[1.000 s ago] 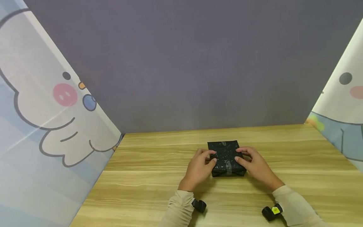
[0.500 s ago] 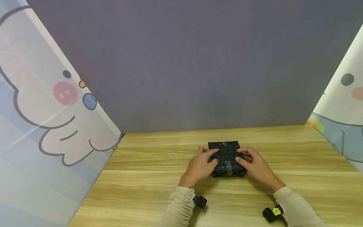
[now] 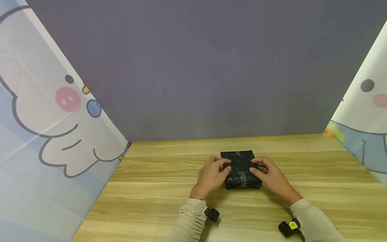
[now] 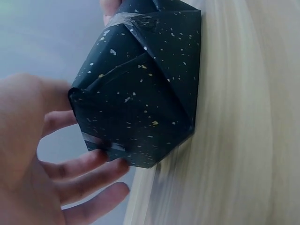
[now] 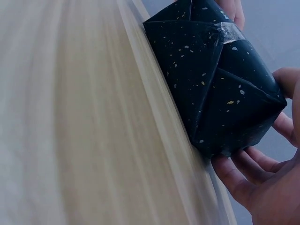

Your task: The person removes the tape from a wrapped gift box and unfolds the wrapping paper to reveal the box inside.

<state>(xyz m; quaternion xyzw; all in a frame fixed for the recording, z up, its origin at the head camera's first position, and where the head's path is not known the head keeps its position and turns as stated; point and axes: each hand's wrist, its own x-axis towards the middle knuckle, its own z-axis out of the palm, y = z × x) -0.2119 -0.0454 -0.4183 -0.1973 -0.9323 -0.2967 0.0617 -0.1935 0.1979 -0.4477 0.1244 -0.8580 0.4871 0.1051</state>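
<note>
A gift box wrapped in black paper with white and gold flecks (image 3: 241,164) sits on the wooden table. Clear tape (image 3: 243,178) crosses its near top edge, and folded flaps show on its near side in both wrist views. My left hand (image 3: 209,178) holds its left side, with the thumb and index finger (image 3: 225,161) on the top. On the opposite side my right hand (image 3: 274,177) grips it likewise, thumb on the top edge. In the right wrist view, the other right-hand fingers (image 5: 236,180) lie against the box's side. The box's underside is hidden.
The wooden table (image 3: 157,191) reaches back to a grey upright panel (image 3: 196,74). Cartoon-printed sheets flank it at the left (image 3: 45,181) and right (image 3: 372,117). Dark wrist-camera mounts stick out from the left cuff (image 3: 212,214) and right cuff (image 3: 285,228).
Half a second ago the left index finger reached a little farther over the box's top; now it is drawn back near the left edge. The box and right hand stay nearly still.
</note>
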